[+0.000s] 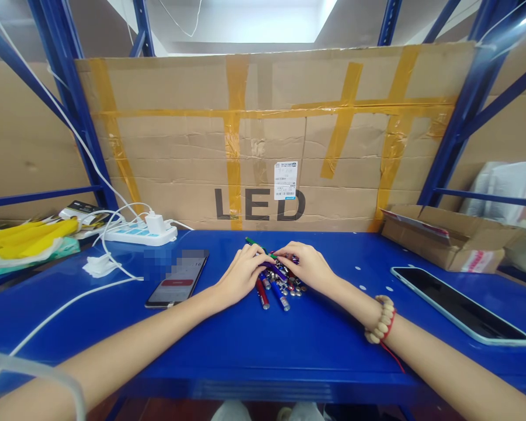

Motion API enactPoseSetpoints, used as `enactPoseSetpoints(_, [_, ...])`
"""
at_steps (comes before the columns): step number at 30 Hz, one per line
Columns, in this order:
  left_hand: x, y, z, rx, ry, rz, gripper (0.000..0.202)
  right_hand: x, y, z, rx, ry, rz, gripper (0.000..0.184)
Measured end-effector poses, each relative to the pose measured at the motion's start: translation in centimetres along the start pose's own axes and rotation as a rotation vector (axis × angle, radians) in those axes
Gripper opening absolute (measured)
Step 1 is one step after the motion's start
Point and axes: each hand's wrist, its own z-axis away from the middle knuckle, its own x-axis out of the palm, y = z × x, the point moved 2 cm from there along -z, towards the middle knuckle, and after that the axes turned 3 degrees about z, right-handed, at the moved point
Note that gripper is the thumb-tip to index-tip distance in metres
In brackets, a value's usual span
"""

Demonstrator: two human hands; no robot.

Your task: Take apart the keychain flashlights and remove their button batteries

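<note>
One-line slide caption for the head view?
Left hand and right hand at a pile of coloured tubes on a blue table.

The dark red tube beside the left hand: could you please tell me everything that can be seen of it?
The dark red tube is a slim, straight cylinder with a glossy, metallic-looking finish. It lies at the near-left edge of the pile on the blue tabletop, its near end angled slightly right. Its far end reaches up to the left hand; whether they touch is unclear. A blue tube lies to its right.
</note>
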Motion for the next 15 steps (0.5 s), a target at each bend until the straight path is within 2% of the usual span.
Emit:
enactPoseSetpoints(5, [0.0, 0.18, -0.12, 0.035, 0.034, 0.144, 0.024, 0.02, -0.28, 0.13, 0.019, -0.011, -0.01, 0.021])
enactPoseSetpoints(9, [-0.13, 0.64, -0.16, 0.01, 0.026, 0.204, 0.021, 0.02, -0.46, 0.22, 0.015, -0.016, -0.023, 0.022])
enactPoseSetpoints(12, [-0.14, 0.5, -0.04, -0.074, 0.048, 0.155, 0.021, 0.07, -0.37, 0.23, 0.014, -0.015, -0.022, 0.022])
enactPoseSetpoints(15, [0.04, -0.21, 0.17, -0.219, 0.066, 0.101, 0.026, 0.13, -0.24, 0.22, 0.036, -0.026, 0.0, 0.022])
